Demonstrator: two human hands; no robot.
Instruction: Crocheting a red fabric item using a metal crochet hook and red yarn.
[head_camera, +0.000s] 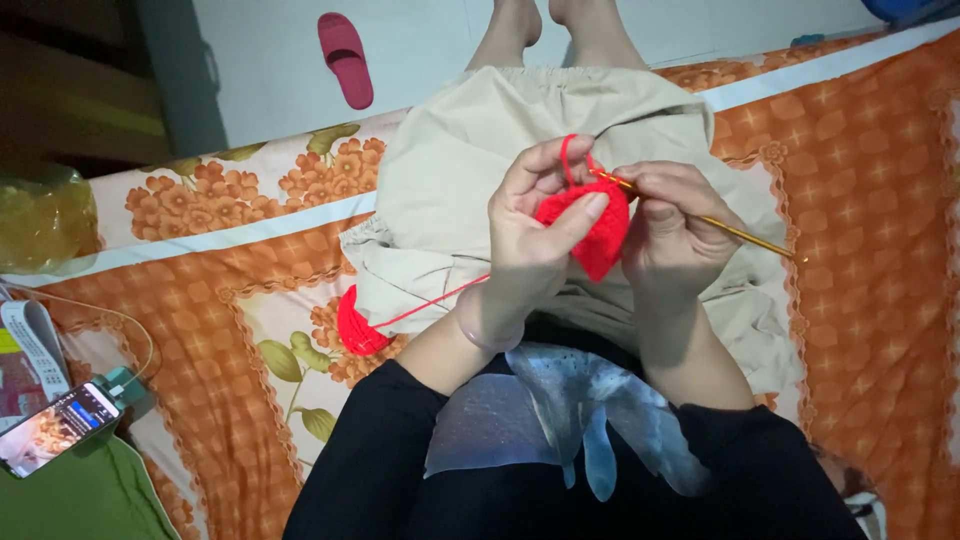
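Between the 2 hands, over the lap, sits a small red crochet piece (598, 232), held up close so the working edge faces the person. The left hand (532, 232) wraps it from the near side, thumb and fingers pressed together on the fabric; this grip pinches the piece steady, and a loop of red yarn (567, 157) rises over the index finger, probably to keep the strand taut. The right hand (672, 230) closes its grip on a golden crochet hook (735, 231), whose tip meets the piece at its top edge while the shaft sticks out past the hand to the right

Down and left of the left grip, the yarn runs across the beige shorts (440, 190) to a red yarn ball (356, 325) lying on the orange flowered bedsheet (200, 300), near enough to feed freely yet clear of the hands. Far left of both grips, at the bed's edge, a phone (58, 427) lies screen up on green cloth (80, 495), angled toward the person. Beyond the hands, well apart, a pink slipper (345, 58) rests on the pale floor (260, 60)
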